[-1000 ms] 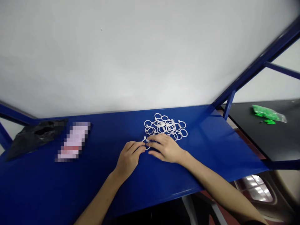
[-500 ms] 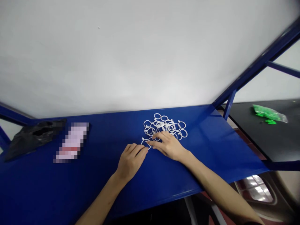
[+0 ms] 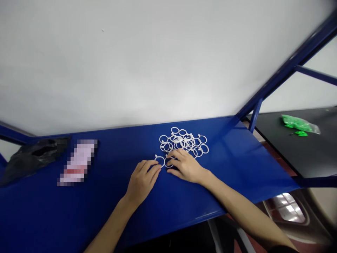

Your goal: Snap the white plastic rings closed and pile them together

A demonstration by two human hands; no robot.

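Note:
A pile of white plastic rings (image 3: 184,141) lies on the blue shelf (image 3: 231,165), near its middle. My right hand (image 3: 185,166) rests at the pile's near edge, with thumb and fingers pinched round a white ring (image 3: 169,163). My left hand (image 3: 142,180) lies palm down just to its left. Its fingers are stretched out, and the tips touch another single ring (image 3: 159,160) that lies apart from the pile.
A black plastic bag (image 3: 28,158) and a blurred pinkish packet (image 3: 77,161) lie at the shelf's left. Blue frame bars (image 3: 284,66) rise on the right. Beyond them, a black table (image 3: 302,154) bears a bag of green parts (image 3: 298,124). A white wall stands behind.
My right hand reached into the near edge of the pile and drew back a little. My left hand stayed beside it, fingertips at the single ring. The view shifted slightly.

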